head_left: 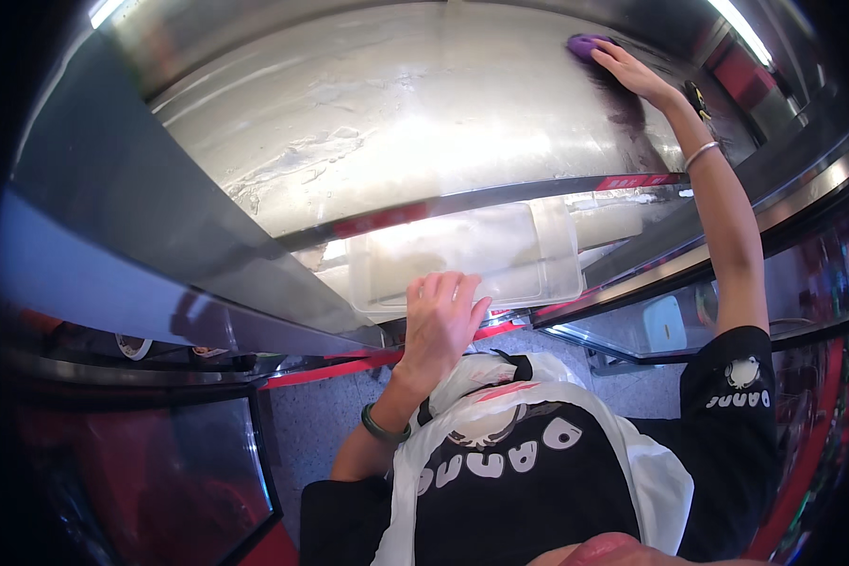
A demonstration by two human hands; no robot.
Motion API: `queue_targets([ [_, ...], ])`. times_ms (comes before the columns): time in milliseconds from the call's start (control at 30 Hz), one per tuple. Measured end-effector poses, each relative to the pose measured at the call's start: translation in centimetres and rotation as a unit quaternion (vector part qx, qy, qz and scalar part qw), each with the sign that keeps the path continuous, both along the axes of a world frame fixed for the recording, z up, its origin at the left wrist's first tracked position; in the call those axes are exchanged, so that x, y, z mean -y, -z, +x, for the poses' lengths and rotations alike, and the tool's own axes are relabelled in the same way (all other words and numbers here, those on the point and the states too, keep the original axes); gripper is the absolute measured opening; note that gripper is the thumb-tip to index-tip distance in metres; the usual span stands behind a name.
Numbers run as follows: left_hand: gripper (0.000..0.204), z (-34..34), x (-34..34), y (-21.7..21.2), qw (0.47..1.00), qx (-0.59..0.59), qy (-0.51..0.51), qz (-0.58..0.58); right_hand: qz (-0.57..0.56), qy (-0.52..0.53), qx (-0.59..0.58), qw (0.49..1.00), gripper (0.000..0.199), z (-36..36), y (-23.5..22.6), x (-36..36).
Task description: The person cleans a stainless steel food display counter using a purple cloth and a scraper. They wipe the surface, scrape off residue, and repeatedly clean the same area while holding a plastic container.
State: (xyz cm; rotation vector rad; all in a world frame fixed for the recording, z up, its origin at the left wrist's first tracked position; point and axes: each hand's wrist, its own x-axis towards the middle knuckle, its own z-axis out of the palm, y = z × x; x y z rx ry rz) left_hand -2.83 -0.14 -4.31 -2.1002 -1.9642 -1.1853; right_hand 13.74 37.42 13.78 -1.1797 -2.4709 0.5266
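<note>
1. Purple sponge (585,44) sits far up the steel surface (396,113), top right, pressed under the right hand (632,71); fingers flattened over it, loosely curled, gripping it against the metal.
2. Left hand (439,321) rests on the near rim of the clear plastic tub (472,255), fingers half bent over the edge, not clenched; reads as bracing.
3. To scrub well, my guess: keep the palm flat, use overlapping strokes, work the smeared residue patches mid-surface, and keep the left hand steady for balance on that long reach.
4. White apron (500,396) below, red-edged rail (396,219) crossing above the tub.
</note>
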Motion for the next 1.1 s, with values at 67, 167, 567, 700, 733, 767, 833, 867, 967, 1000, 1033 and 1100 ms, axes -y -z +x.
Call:
queue_targets([
  [67, 0.025, 0.0, -0.2, 0.7, 1.0, -0.009, 0.0, -0.015, 0.008, -0.133, 0.017, 0.991, 0.049, -2.8, -0.9, 4.9],
  [167, 0.024, 0.1, -0.5, 1.2, 1.0, -0.018, -0.003, -0.012, 0.027, -0.327, 0.019, 0.944, 0.042, -1.6, -0.3, 11.0],
  [567, 0.023, 0.6, -0.7, 0.4, 1.0, 0.002, 0.001, -0.013, -0.007, -0.041, 0.018, 0.999, 0.051, -4.1, -0.7, -7.3],
  [700, 0.022, 0.5, -1.1, 0.2, 1.0, 0.0, 0.003, -0.016, 0.114, -0.343, 0.016, 0.932, 0.049, -5.5, 1.5, -0.2],
  [733, 0.022, 0.5, -1.1, 0.2, 1.0, 0.008, 0.006, -0.002, 0.139, -0.368, 0.03, 0.919, 0.048, -3.8, 1.8, 0.6],
  [767, 0.021, 0.4, -1.1, 0.2, 1.0, 0.017, 0.017, 0.002, 0.164, -0.26, 0.053, 0.95, 0.046, -1.8, 1.3, 0.5],
  [833, 0.02, 0.2, -1.1, 0.1, 0.999, 0.019, 0.023, 0.024, 0.225, -0.03, 0.146, 0.963, 0.042, 3.1, 0.5, 0.5],
  [867, 0.02, 0.1, -1.0, 0.1, 0.999, 0.02, 0.024, 0.037, 0.228, 0.139, 0.237, 0.934, 0.039, 5.1, 0.2, 0.9],
  [967, 0.017, -0.2, -1.0, -0.2, 0.997, 0.049, 0.029, 0.045, 0.297, 0.15, 0.235, 0.913, 0.036, 9.0, 0.9, 6.7],
  [1000, 0.016, -0.2, -1.0, -0.3, 0.997, 0.053, 0.03, 0.042, 0.307, 0.144, 0.229, 0.912, 0.036, 9.2, 1.4, 9.7],
  [1033, 0.017, -0.3, -1.1, -0.5, 0.996, 0.051, 0.046, 0.05, 0.321, 0.064, 0.146, 0.934, 0.033, 8.7, 2.0, 12.8],
  [1100, 0.02, -0.2, -1.1, -1.0, 0.995, 0.05, 0.076, 0.037, 0.245, -0.023, 0.026, 0.969, 0.029, 7.0, 2.3, 18.4],
])
